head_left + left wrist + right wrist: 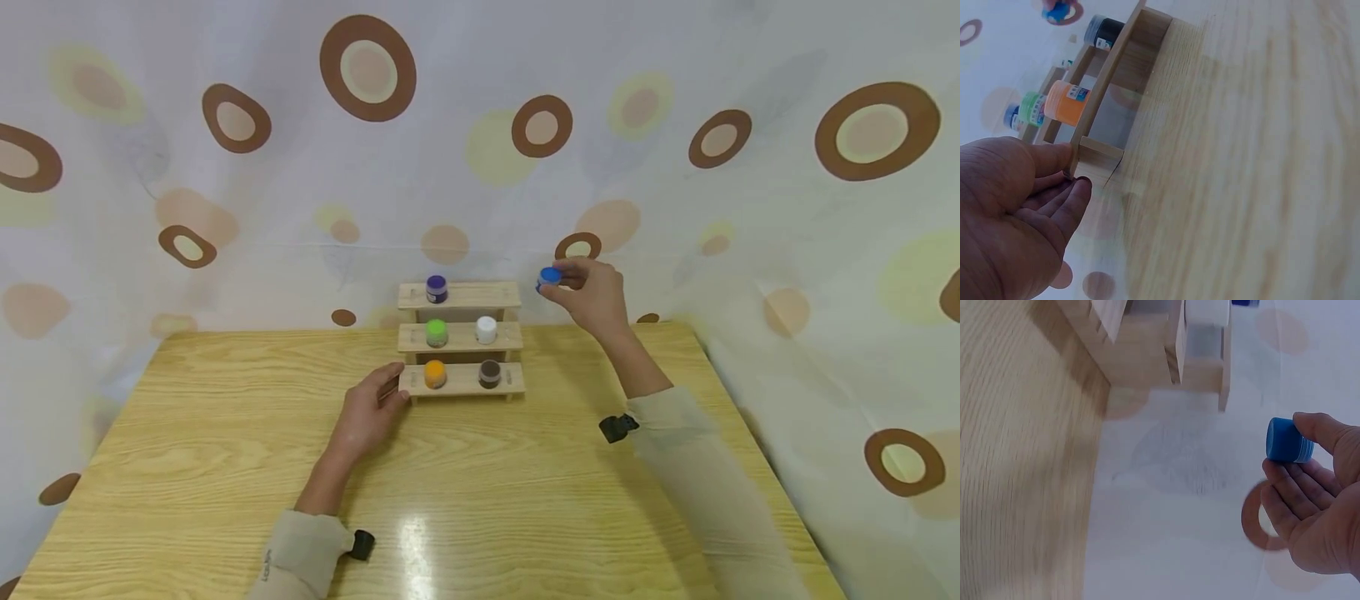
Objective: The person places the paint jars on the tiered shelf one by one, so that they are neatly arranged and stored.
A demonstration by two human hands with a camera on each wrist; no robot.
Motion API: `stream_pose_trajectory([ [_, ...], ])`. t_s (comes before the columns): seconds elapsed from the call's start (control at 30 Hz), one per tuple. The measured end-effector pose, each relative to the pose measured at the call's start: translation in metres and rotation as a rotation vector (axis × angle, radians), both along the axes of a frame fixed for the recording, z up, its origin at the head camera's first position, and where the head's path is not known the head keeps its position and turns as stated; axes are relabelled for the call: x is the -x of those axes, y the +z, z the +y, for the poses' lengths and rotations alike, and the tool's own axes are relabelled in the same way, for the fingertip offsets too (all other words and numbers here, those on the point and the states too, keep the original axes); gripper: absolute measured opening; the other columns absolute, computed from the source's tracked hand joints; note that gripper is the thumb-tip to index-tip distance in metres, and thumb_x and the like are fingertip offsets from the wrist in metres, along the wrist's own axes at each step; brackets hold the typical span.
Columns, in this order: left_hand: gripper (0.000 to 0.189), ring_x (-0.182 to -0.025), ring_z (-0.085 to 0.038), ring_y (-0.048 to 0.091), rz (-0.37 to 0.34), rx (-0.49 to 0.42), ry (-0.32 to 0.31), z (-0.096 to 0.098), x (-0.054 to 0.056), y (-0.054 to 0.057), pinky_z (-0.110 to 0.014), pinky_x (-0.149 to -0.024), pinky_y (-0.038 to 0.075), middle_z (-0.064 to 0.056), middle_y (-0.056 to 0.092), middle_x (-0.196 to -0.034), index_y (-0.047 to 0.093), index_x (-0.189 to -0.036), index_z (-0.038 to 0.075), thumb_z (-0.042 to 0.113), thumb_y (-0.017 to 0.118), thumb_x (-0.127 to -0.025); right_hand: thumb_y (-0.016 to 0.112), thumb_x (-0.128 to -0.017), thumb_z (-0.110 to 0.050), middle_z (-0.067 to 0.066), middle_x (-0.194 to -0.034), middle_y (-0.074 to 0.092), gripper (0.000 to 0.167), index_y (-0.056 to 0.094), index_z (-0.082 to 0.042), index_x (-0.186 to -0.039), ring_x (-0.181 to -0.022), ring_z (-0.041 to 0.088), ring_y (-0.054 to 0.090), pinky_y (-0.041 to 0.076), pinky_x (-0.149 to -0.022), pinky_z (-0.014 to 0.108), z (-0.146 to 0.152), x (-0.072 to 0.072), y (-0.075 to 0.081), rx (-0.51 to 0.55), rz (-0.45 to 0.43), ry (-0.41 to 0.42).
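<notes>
A three-tier wooden stand (pixel 461 335) holds small paint jars. My left hand (pixel 369 417) pinches the left end of its lowest step between thumb (pixel 1054 159) and fingers. To the right of the top step, my right hand (pixel 596 296) holds a blue paint jar (pixel 550 277) in the air, gripped between thumb and fingertips. That blue jar lies tilted sideways in the right wrist view. On the top step sits a purple jar (pixel 437 289) at the left. Green (pixel 437 333) and white (pixel 486 330) jars share the middle step, orange (pixel 435 374) and dark brown (pixel 490 374) ones the lowest.
The stand rests near the back edge of a wood-grain table (pixel 480 492). Behind it hangs a pale curtain (pixel 420 183) with brown and yellow ring patterns. A black strap (pixel 618 427) hangs at the right sleeve, another strap (pixel 362 545) at the left.
</notes>
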State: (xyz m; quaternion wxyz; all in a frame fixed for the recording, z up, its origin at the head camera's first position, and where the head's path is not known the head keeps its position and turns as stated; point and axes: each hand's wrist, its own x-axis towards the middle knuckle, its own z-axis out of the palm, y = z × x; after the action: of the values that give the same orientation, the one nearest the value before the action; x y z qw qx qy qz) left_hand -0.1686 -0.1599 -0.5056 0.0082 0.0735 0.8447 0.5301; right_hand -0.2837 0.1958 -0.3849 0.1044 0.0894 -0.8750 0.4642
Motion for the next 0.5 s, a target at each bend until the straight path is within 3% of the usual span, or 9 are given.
stream_pose_trajectory([
  [0.2,0.053,-0.142,-0.039,0.054,-0.010,0.008,0.005,-0.002,-0.002,0.002,-0.042,-0.114,0.052,-0.026,0.049,-0.157,0.046,-0.155,-0.007,0.003,0.064,-0.106,0.086,-0.092,-0.017,0.016,-0.120,0.075,0.042,0.072,-0.002,-0.129,-0.108,0.030,0.076,0.065,-0.094,0.046,-0.040,0.006,-0.004,0.006,-0.020,0.085],
  [0.5,0.053,-0.141,-0.039,0.054,0.004,0.006,-0.007,0.000,0.001,0.003,-0.040,-0.113,0.053,-0.027,0.049,-0.157,0.046,-0.154,-0.007,0.002,0.064,-0.105,0.085,-0.093,-0.016,0.015,-0.118,0.075,0.041,0.072,-0.002,-0.129,-0.106,0.029,0.075,0.064,-0.094,0.042,-0.070,0.015,-0.005,-0.018,-0.035,0.108],
])
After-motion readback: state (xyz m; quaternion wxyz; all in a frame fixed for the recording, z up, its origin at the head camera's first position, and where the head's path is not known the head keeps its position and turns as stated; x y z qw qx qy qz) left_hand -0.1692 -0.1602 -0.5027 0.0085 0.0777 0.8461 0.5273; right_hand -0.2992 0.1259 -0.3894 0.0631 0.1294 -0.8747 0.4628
